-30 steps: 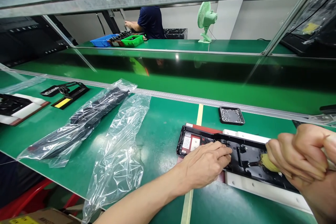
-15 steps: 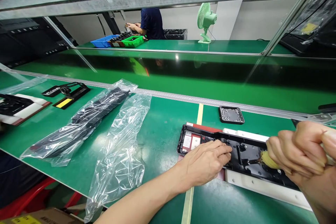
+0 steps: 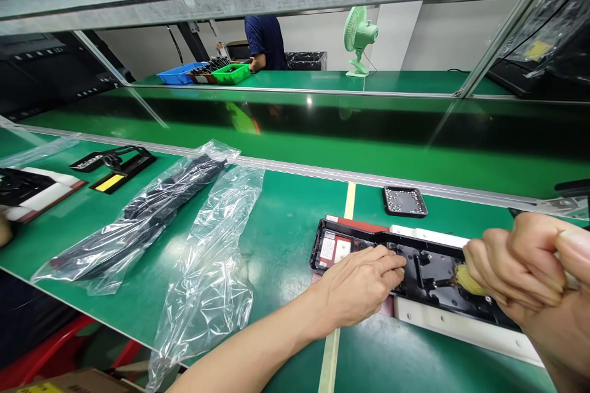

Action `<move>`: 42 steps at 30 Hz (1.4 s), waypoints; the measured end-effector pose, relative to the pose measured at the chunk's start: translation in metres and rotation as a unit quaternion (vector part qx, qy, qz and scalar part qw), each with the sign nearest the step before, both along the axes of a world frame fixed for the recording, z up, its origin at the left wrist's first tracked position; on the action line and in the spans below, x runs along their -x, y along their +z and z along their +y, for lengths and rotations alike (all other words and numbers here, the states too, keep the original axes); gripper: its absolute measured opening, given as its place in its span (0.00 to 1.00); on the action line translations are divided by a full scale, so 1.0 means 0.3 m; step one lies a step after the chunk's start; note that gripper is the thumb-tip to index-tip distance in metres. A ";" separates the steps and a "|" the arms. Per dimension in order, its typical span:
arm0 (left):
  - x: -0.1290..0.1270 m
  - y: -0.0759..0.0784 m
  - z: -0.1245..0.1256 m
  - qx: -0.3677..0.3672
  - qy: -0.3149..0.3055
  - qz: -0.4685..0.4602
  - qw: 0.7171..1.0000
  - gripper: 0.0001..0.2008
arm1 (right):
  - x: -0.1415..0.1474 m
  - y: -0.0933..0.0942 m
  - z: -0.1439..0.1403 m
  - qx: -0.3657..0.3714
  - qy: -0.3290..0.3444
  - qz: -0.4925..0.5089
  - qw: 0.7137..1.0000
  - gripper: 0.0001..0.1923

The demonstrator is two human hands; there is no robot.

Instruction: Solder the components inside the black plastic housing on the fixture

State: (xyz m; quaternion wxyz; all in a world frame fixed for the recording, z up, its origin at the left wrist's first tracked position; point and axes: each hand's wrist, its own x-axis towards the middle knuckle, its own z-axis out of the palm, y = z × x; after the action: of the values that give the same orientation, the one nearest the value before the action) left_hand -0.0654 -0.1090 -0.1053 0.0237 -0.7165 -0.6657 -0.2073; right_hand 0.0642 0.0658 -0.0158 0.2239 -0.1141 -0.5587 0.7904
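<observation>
A long black plastic housing (image 3: 428, 276) lies in a white and red fixture (image 3: 461, 328) on the green bench. My left hand (image 3: 362, 285) rests on the housing's near edge, fingers pressing down to hold it. My right hand (image 3: 525, 276) is clenched around a screwdriver with a yellowish tip section (image 3: 468, 281) that points into the housing's interior. A white label (image 3: 328, 249) sits at the housing's left end.
A small black tray of screws (image 3: 404, 201) sits behind the fixture. An empty clear bag (image 3: 209, 270) and a bagged black part (image 3: 138, 215) lie to the left, with more black parts (image 3: 113, 163) beyond. A green fan (image 3: 359, 37) and another person (image 3: 263, 43) are across the conveyor.
Both hands stay nearly still on the housing; the right hand with the tool shifts only slightly. The person across the line has turned and moved their arms.
</observation>
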 end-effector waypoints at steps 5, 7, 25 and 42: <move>0.001 0.008 0.003 0.015 0.005 0.001 1.000 0.18 | -0.011 -0.016 0.014 0.009 0.008 0.003 1.000 0.23; 0.001 0.010 0.004 0.017 0.004 0.002 1.000 0.18 | -0.012 -0.017 0.017 0.014 0.011 0.002 1.000 0.23; -0.001 -0.007 0.000 -0.001 -0.001 -0.016 1.000 0.18 | 0.056 0.089 -0.061 -0.038 -0.023 -0.032 0.998 0.28; 0.005 -0.027 0.003 -0.006 0.010 -0.019 1.000 0.19 | 0.022 0.059 0.007 -0.063 0.055 -0.003 0.997 0.24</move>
State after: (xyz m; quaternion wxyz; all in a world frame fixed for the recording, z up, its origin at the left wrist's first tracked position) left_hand -0.0667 -0.1081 -0.1135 0.0175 -0.7055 -0.6719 -0.2250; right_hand 0.0575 0.0680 0.0018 0.1849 -0.0713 -0.6133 0.7645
